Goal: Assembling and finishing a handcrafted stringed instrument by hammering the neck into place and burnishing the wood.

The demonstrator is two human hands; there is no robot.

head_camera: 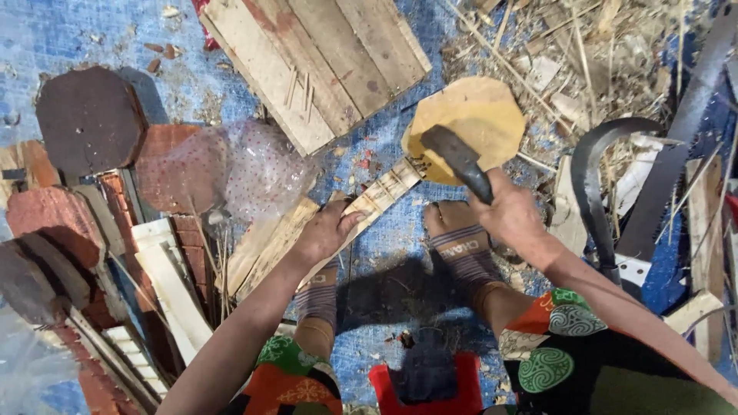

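Observation:
My left hand (pixel 327 230) presses down on a pale wooden strip (pixel 384 188) that runs diagonally across the blue mat toward a yellowish octagonal wooden board (pixel 480 115). The strip's far end rests against that board's lower left edge. My right hand (pixel 511 211) grips the handle of a dark hammer-like tool (pixel 457 157), whose head hangs over the board close to the strip's end. Both my feet, in striped sandals, lie just below the hands.
A plank panel (pixel 315 61) lies at the top. A curved sickle (pixel 596 177) and a saw blade (pixel 676 154) lie at the right among straw and scraps. Dark octagonal boards (pixel 88 115), a clear plastic bag (pixel 246 165), bricks and white slats fill the left. A red stool (pixel 427 384) stands beneath me.

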